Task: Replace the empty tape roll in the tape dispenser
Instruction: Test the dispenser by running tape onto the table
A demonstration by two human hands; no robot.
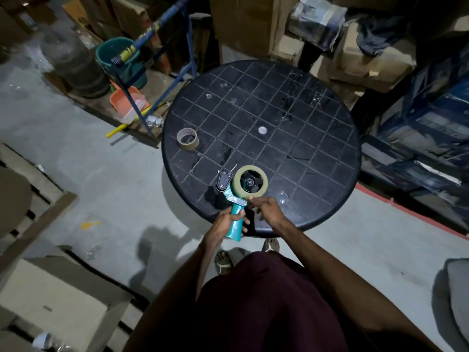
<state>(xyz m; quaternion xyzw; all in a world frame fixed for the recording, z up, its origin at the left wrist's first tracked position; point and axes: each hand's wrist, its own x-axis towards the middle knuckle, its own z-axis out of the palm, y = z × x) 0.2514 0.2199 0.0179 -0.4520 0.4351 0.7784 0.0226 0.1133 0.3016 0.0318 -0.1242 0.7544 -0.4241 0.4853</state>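
A teal tape dispenser (234, 212) is held over the near edge of the round black table (317, 148). My left hand (224, 224) grips its handle. A full pale tape roll (238, 188) sits on the dispenser's black hub. My right hand (265, 209) has its fingers curled at the roll's lower edge, pinching at the tape there; the tape end itself is too small to make out. The empty brown cardboard roll (187, 138) stands on the table's left side, apart from both hands.
Cardboard boxes (368, 59) are stacked behind and right of the table. A blue metal frame (152, 80), a green bucket (111, 52) and an orange tub (127, 102) stand at the back left. More boxes (50, 295) lie on the floor at the near left.
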